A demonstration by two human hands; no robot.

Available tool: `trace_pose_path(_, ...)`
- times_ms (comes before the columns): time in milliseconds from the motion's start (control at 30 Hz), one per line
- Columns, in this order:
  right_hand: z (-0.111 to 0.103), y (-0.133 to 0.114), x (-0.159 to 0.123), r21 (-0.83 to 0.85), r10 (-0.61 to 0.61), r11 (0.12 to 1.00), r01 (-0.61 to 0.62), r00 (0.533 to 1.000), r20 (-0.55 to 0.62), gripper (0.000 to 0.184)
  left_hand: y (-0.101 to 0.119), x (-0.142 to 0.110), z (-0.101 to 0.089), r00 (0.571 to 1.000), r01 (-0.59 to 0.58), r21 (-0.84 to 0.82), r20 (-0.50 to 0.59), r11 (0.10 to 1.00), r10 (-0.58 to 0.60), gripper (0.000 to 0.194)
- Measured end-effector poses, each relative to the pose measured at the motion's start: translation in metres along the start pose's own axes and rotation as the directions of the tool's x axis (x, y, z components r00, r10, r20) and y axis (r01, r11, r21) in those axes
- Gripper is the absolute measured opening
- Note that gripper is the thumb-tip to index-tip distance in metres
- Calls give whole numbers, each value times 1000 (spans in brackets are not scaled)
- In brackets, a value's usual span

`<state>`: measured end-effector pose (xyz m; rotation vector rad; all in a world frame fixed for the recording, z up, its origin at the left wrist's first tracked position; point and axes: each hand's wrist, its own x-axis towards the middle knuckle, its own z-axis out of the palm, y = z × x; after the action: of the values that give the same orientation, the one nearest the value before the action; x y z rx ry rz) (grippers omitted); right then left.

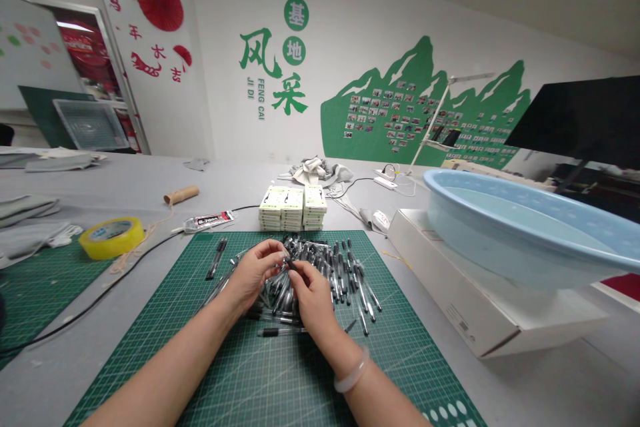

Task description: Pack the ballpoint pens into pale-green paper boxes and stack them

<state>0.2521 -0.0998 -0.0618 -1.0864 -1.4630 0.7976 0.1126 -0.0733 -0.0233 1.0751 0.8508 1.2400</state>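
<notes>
Both hands meet over a heap of clear pens with black caps (345,270) on the green cutting mat (240,380). My left hand (263,270) comes in from the left with its fingers pinched together. Close by, my right hand (313,290) is closed on a black pen part (291,264), whose far end reaches the left fingertips. How much of the pen lies behind the fingers cannot be made out. One pen (273,332) lies crosswise in front of the heap, and another dark pen (217,259) lies apart at the left.
Stacked small boxes (281,208) stand behind the mat. Yellow tape (111,237), a black cable (125,278) and a glue packet (207,221) are on the left. A blue basin (500,240) rests on a white box (465,307) at the right.
</notes>
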Motion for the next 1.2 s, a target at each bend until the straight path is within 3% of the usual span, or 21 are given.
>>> trace_pose_path(400, 0, -4, 0, 172, 70, 983, -60, 996, -53, 13, -3, 1, 0, 999, 39, -42, -16, 998, -40, 21)
trace_pose_path(600, 1, -6, 1, 374, 155, 906, -201, 977, 149, 26, -4, 1, -3, 998, 46, -53, 50, 998, -43, 21)
trace_pose_path(800, 3, -6, 2, 514, 271, 804, -301, 953, 135, 30, -3, 0, -2, 997, 40, -69, 70, 997, -35, 20)
trace_pose_path(967, 2, -9, 1, 509, 293, 766, -392, 918, 267, 31, -1, 0, -1, 994, 45, -84, 107, 995, -36, 19)
trace_pose_path(1200, 3, -8, 1, 559, 293, 740, -373, 928, 230, 32, -1, 0, -2, 993, 39, -90, 111, 995, -29, 17)
